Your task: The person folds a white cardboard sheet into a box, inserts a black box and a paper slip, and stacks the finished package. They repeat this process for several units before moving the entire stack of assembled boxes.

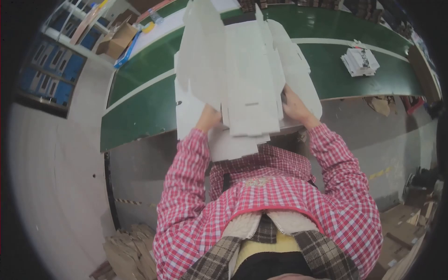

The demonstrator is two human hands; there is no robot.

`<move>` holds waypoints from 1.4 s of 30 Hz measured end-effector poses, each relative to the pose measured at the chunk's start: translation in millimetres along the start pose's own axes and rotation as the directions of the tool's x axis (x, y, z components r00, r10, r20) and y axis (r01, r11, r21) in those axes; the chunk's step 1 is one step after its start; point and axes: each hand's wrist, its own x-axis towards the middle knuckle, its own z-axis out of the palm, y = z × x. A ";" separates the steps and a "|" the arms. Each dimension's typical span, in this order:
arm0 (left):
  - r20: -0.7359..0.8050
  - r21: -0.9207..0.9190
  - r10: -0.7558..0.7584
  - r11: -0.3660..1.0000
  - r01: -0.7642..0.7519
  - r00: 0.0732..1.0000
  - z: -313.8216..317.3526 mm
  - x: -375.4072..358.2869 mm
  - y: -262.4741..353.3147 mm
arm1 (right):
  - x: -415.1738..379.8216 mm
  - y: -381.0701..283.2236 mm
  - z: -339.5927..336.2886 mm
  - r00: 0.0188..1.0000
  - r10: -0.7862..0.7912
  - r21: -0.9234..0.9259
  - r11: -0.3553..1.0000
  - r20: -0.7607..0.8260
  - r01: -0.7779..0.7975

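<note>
A partly folded white cardboard box (249, 88) is before me at the table's front edge, its side panels standing up. My left hand (209, 117) is closed at the box's left side, its fingertips hidden by the cardboard. On the other side, my right hand (296, 107) grips the right panel, with some fingers out of sight behind it. More flat white cardboard (233, 145) lies under the box and sticks out over the table edge towards my lap.
The green table (140, 114) has white stripes. A small stack of white pieces (360, 62) lies on its right. At the back left are an open brown carton (117, 39), a yellow tape roll (148, 27) and a clear bottle (155, 17). Brown cardboard (131, 249) lies on the floor.
</note>
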 end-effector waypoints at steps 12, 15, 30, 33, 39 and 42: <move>0.293 0.505 -0.433 0.827 0.246 0.852 -48.6 -43.7 73.7 | -26.6 -33.9 7.9 0.993 0.084 0.079 0.993 0.080 -0.090; 0.123 0.097 -0.134 0.988 0.123 0.983 -20.3 -66.6 63.9 | -22.9 -20.4 42.2 0.998 0.030 -0.069 0.997 -0.061 -0.034; -0.281 -0.166 0.044 0.982 -0.093 0.959 -2.1 -68.8 46.8 | -34.0 -50.5 11.3 0.963 -0.102 -0.107 0.985 0.250 0.132; -0.321 -0.215 -0.045 0.976 -0.027 0.946 3.8 -78.0 38.1 | -24.5 -50.8 5.8 0.928 -0.109 -0.198 0.962 0.358 0.189; -0.351 -0.213 -0.230 0.964 0.161 0.908 17.6 -119.6 17.9 | -18.5 -76.9 6.6 0.840 0.138 -0.064 0.990 0.525 -0.122; -0.436 -0.174 -0.226 0.971 0.165 0.871 20.4 -115.7 17.8 | -3.1 -70.8 28.1 0.923 0.104 -0.190 0.981 0.371 -0.034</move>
